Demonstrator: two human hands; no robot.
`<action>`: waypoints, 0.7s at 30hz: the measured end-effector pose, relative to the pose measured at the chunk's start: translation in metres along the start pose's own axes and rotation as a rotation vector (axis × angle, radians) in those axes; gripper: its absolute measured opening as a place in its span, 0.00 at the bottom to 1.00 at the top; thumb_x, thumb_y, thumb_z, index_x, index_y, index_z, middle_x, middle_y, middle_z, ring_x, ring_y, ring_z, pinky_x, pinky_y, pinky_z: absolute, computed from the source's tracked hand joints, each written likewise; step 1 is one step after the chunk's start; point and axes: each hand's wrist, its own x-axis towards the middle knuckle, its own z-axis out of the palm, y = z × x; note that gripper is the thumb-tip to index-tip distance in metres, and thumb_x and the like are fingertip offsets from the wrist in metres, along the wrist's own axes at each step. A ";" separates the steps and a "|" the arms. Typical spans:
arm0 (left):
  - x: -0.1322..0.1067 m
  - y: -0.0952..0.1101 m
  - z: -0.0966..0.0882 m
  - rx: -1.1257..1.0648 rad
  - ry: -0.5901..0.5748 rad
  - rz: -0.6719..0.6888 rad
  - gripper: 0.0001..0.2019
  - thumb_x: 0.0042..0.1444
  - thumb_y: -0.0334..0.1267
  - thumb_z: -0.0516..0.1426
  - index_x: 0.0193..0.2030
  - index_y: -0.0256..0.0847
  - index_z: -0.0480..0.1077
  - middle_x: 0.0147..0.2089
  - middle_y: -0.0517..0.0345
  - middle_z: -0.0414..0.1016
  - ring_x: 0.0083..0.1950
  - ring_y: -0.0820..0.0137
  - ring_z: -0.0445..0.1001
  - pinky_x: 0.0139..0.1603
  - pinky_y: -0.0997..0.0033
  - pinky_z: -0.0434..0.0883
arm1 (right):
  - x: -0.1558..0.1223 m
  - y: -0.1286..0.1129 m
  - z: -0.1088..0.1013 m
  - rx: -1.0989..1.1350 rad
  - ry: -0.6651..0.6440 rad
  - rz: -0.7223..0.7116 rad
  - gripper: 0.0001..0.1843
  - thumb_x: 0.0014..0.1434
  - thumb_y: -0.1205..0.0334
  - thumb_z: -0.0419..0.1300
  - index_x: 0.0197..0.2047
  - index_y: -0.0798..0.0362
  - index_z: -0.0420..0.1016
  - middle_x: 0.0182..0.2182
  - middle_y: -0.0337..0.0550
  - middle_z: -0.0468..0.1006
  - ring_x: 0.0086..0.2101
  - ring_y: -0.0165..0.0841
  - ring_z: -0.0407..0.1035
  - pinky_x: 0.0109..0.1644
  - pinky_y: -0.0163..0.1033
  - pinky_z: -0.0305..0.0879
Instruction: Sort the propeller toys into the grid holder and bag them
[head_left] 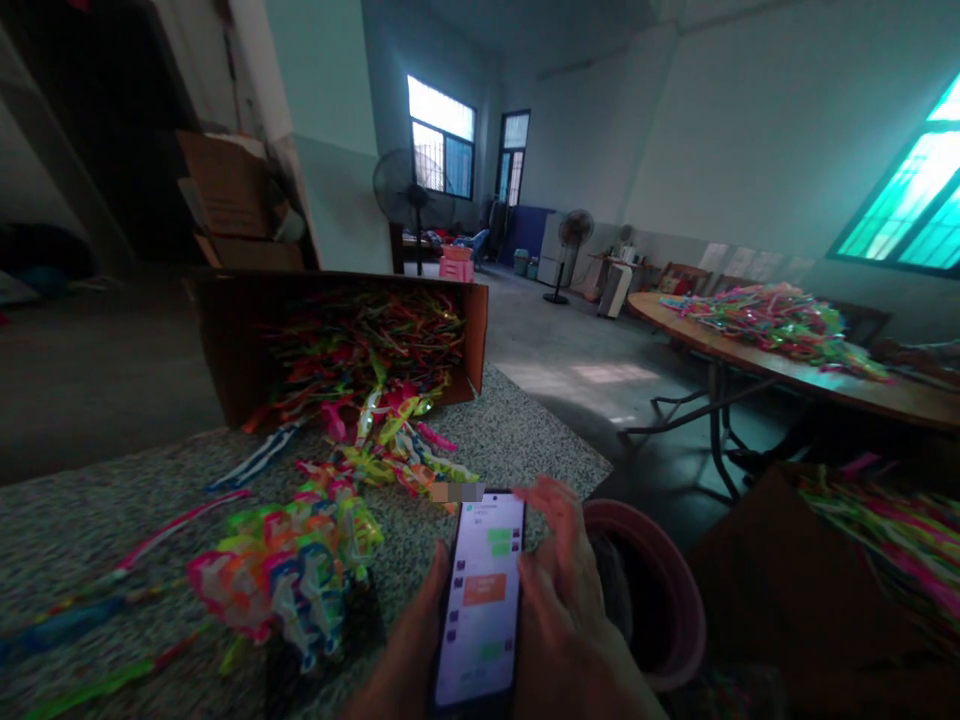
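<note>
The left hand [405,650] grasps a smartphone [480,600] from below at lower centre; the right hand [562,610] is released, its fingers [553,510] spread just beside the screen. Neon plastic strands [289,570] lie heaped at lower left and spill from a tipped cardboard box [474,335] across a speckled mat [517,435]; more cover a wooden table [720,352] at right, under a bright window [442,135] at upper centre.

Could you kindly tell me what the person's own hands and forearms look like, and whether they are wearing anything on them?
Both the left hand and the right hand are bare, with no gloves, and no ring, watch or bracelet shows on either. The forearms reach the bottom edge of the view without any visible sleeve.
</note>
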 end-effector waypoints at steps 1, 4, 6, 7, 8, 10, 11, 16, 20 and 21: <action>0.000 -0.001 0.000 0.001 -0.007 -0.005 0.34 0.55 0.63 0.50 0.55 0.35 0.71 0.46 0.41 0.79 0.47 0.52 0.77 0.51 0.53 0.70 | 0.001 0.002 0.000 0.000 -0.001 0.046 0.28 0.63 0.53 0.52 0.64 0.49 0.56 0.58 0.50 0.65 0.57 0.43 0.62 0.56 0.49 0.66; -0.001 0.000 0.003 0.013 0.018 0.015 0.34 0.56 0.62 0.50 0.58 0.34 0.68 0.46 0.40 0.78 0.47 0.52 0.77 0.50 0.53 0.71 | -0.004 0.006 0.000 0.025 0.008 0.120 0.31 0.63 0.51 0.49 0.66 0.53 0.50 0.60 0.53 0.61 0.63 0.45 0.52 0.64 0.58 0.54; -0.002 0.003 0.007 0.007 0.013 0.048 0.35 0.57 0.61 0.48 0.59 0.33 0.66 0.46 0.39 0.78 0.47 0.53 0.77 0.50 0.53 0.71 | -0.011 0.005 0.000 0.048 -0.030 0.102 0.29 0.63 0.52 0.49 0.65 0.52 0.52 0.59 0.52 0.63 0.63 0.45 0.50 0.65 0.60 0.49; -0.002 0.004 0.009 0.000 -0.006 0.066 0.35 0.58 0.61 0.47 0.60 0.32 0.66 0.46 0.39 0.78 0.46 0.53 0.78 0.50 0.53 0.71 | -0.015 0.003 0.000 0.056 -0.055 0.097 0.28 0.63 0.53 0.49 0.64 0.52 0.54 0.58 0.51 0.64 0.63 0.44 0.50 0.65 0.61 0.49; -0.002 0.006 0.010 -0.010 -0.031 0.080 0.35 0.59 0.60 0.46 0.60 0.32 0.65 0.46 0.40 0.78 0.46 0.54 0.78 0.50 0.54 0.71 | -0.019 0.002 -0.001 0.063 -0.073 0.101 0.26 0.63 0.54 0.49 0.63 0.51 0.56 0.57 0.50 0.66 0.63 0.44 0.51 0.65 0.61 0.48; 0.000 0.008 0.010 -0.017 -0.060 0.095 0.35 0.60 0.60 0.44 0.61 0.33 0.63 0.46 0.40 0.78 0.45 0.54 0.78 0.50 0.53 0.72 | -0.025 0.000 -0.003 0.086 -0.074 0.115 0.24 0.62 0.55 0.50 0.60 0.51 0.59 0.54 0.49 0.69 0.62 0.43 0.53 0.65 0.60 0.49; 0.001 0.009 0.010 -0.015 -0.059 0.102 0.35 0.60 0.60 0.44 0.62 0.33 0.63 0.46 0.40 0.78 0.45 0.54 0.78 0.49 0.53 0.72 | -0.028 -0.001 -0.005 0.104 -0.070 0.110 0.23 0.62 0.56 0.50 0.59 0.51 0.61 0.53 0.48 0.70 0.61 0.43 0.54 0.64 0.60 0.49; 0.001 0.013 0.009 -0.046 -0.138 0.179 0.36 0.60 0.62 0.42 0.63 0.34 0.62 0.51 0.39 0.76 0.49 0.53 0.76 0.50 0.51 0.72 | -0.044 -0.002 -0.008 0.156 -0.180 -0.123 0.21 0.55 0.63 0.53 0.53 0.49 0.66 0.46 0.43 0.75 0.55 0.43 0.63 0.65 0.62 0.47; -0.001 0.017 0.012 -0.070 -0.147 0.215 0.35 0.60 0.61 0.43 0.64 0.38 0.60 0.51 0.40 0.76 0.47 0.53 0.77 0.49 0.49 0.73 | -0.060 -0.003 -0.004 0.130 -0.275 -0.235 0.27 0.50 0.68 0.53 0.55 0.52 0.63 0.46 0.45 0.76 0.54 0.42 0.64 0.65 0.61 0.46; -0.001 0.018 0.013 -0.069 -0.143 0.218 0.35 0.60 0.61 0.43 0.64 0.38 0.61 0.51 0.40 0.76 0.47 0.53 0.77 0.48 0.49 0.73 | -0.063 -0.004 -0.003 0.125 -0.276 -0.235 0.27 0.50 0.67 0.52 0.55 0.52 0.63 0.46 0.45 0.76 0.54 0.42 0.64 0.65 0.61 0.47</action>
